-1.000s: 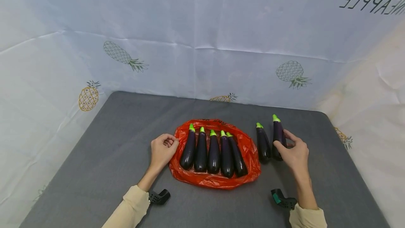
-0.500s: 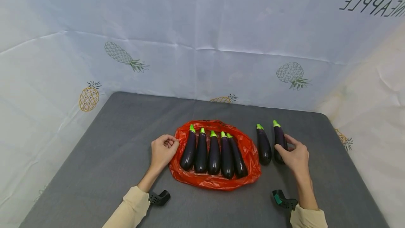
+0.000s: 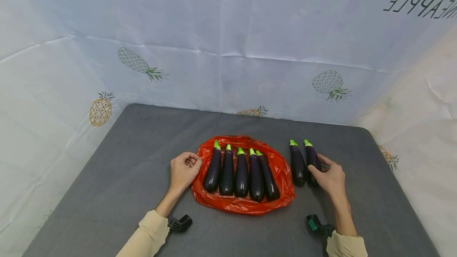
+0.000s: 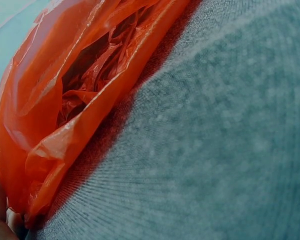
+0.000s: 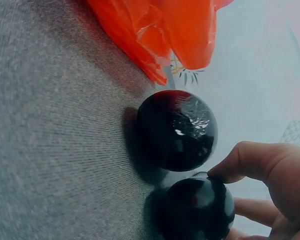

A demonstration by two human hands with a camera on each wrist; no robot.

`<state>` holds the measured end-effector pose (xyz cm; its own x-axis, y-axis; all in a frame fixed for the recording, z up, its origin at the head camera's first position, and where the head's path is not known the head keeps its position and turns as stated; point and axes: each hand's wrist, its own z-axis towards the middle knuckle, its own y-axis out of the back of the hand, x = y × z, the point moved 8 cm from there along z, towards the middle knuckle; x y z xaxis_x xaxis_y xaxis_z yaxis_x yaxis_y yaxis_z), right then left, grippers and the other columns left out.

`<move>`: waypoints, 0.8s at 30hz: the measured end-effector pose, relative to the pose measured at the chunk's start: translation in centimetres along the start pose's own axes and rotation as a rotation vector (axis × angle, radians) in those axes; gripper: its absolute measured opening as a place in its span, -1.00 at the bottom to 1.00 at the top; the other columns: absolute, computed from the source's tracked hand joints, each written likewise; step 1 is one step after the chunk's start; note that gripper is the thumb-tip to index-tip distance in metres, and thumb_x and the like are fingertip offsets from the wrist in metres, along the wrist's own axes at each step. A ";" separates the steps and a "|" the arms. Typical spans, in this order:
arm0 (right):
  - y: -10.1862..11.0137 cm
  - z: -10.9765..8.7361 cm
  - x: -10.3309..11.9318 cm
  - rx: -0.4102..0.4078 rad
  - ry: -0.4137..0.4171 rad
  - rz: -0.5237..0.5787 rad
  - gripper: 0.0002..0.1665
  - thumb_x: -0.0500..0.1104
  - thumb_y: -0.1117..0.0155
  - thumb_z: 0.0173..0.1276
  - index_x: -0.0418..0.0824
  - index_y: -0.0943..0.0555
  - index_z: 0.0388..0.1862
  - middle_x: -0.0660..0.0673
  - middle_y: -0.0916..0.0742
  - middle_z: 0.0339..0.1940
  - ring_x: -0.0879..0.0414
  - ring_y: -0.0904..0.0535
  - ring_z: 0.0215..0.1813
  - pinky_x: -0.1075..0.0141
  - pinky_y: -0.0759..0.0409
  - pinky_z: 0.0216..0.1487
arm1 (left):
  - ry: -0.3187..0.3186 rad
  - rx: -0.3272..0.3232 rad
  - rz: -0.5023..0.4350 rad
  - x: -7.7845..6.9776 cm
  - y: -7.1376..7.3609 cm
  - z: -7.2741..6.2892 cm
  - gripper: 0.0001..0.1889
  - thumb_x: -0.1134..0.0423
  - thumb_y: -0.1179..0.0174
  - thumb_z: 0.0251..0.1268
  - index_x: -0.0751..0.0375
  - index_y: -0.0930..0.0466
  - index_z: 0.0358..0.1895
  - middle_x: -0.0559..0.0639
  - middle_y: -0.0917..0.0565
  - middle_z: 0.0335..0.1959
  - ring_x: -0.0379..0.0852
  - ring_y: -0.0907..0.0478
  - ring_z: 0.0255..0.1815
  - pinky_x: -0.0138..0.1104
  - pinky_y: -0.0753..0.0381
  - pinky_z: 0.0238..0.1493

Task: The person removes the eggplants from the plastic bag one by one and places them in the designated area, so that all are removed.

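A red plastic bag (image 3: 246, 207) lies spread with its mouth up, and several dark eggplants (image 3: 241, 175) with green stem ends sit side by side in it. My left hand (image 3: 185, 169) pinches the bag's left edge; in the left wrist view only a bit of that hand shows beside the red plastic (image 4: 35, 125). Right of the bag, one eggplant (image 3: 298, 165) lies on the table. Just beside it, my right hand (image 3: 331, 175) holds another eggplant (image 3: 312, 158) between thumb and fingers. The right wrist view shows the round ends of both, the held eggplant (image 5: 197, 207) lower.
A grey cloth-covered table (image 3: 150, 142) carries everything. Behind it hangs a pale curtain (image 3: 221, 23) printed with pineapples, which also runs along both sides. Black camera mounts (image 3: 180, 223) sit at my wrists.
My right hand has brought its eggplant down towards me and slightly left, nearer the loose one beside it. The left hand and the bag have stayed in place.
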<state>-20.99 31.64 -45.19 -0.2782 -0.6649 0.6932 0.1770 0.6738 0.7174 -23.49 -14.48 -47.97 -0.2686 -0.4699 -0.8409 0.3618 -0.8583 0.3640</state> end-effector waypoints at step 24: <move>-0.3 0.3 0.4 -0.119 0.067 -0.033 -0.40 -0.08 -0.29 0.43 -0.39 -0.54 0.34 -0.51 -0.64 0.22 -0.40 -0.65 0.13 -0.14 -0.66 -0.04 | 0.004 0.007 0.002 0.1 -0.1 0.0 -0.87 0.40 -0.38 0.09 0.15 -0.67 -0.54 -0.04 -0.58 -0.65 -0.32 -0.41 -0.64 -0.55 -0.42 -0.54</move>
<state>-21.42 31.27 -45.11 -0.2229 -0.7088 0.6693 0.2807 0.6108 0.7403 -23.58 -14.45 -48.10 -0.2640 -0.4708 -0.8418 0.3563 -0.8587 0.3685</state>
